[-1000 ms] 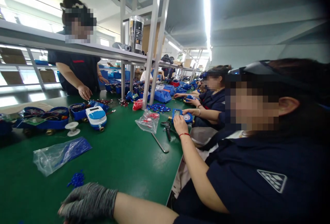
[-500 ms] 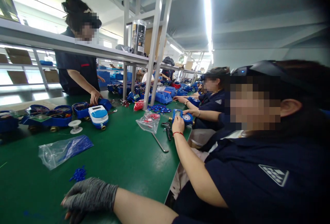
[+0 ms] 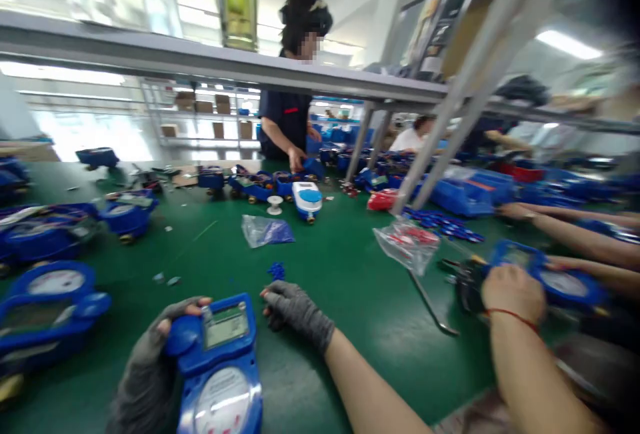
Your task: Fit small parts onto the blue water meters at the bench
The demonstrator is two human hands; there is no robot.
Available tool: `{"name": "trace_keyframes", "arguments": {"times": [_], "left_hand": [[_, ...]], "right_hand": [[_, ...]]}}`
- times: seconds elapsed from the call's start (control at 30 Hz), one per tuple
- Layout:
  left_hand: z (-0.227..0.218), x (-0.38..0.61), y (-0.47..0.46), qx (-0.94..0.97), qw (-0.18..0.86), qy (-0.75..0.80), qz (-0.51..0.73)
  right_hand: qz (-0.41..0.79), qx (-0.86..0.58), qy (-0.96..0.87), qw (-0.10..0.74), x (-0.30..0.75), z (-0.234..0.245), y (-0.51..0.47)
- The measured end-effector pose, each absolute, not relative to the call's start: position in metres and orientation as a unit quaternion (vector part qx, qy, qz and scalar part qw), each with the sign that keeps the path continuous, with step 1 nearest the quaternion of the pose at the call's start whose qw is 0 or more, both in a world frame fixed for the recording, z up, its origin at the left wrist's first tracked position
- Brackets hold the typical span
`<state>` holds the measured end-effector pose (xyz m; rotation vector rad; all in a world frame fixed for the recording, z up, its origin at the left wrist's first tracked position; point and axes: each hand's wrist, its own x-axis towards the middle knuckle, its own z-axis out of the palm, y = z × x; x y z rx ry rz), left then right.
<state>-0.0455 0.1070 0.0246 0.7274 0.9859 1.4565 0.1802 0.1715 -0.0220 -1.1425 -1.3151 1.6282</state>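
My left hand (image 3: pixel 145 367), in a grey fingerless glove, grips the side of a blue water meter (image 3: pixel 215 361). The meter has a small display at its top and a round white dial below. Just right of it, my right hand (image 3: pixel 295 311), gloved the same way, rests low over the green table with its fingers curled together. Whatever the fingertips may hold is hidden. Beyond them lies a little pile of small blue parts (image 3: pixel 277 271). A clear plastic bag with blue contents (image 3: pixel 267 231) lies farther back.
More blue meters (image 3: pixel 45 307) line the left side. A white-and-blue meter (image 3: pixel 307 201) and a white spool (image 3: pixel 274 205) stand farther back. On the right are a bag of red parts (image 3: pixel 407 241), a bent metal rod (image 3: pixel 433 304) and a co-worker's hand (image 3: pixel 515 294) on another meter.
The view has swung left, bringing my left hand and its water meter into sight. My right hand stays close to the small blue parts, its fingers still curled.
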Motion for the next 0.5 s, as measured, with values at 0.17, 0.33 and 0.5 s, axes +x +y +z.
{"name": "trace_keyframes", "arguments": {"times": [0.17, 0.33, 0.5], "left_hand": [[0.029, -0.051, 0.1, 0.348, 0.571, 0.377, 0.641], [0.033, -0.045, 0.098, 0.334, 0.562, 0.372, 0.659], [0.027, -0.048, 0.098, 0.311, 0.573, 0.375, 0.659]], "right_hand": [[0.601, -0.446, -0.546, 0.376, 0.181, -0.028, 0.179], [0.55, -0.455, -0.579, 0.394, 0.178, -0.025, 0.177], [0.568, -0.468, -0.538, 0.411, 0.188, -0.023, 0.185]]}}
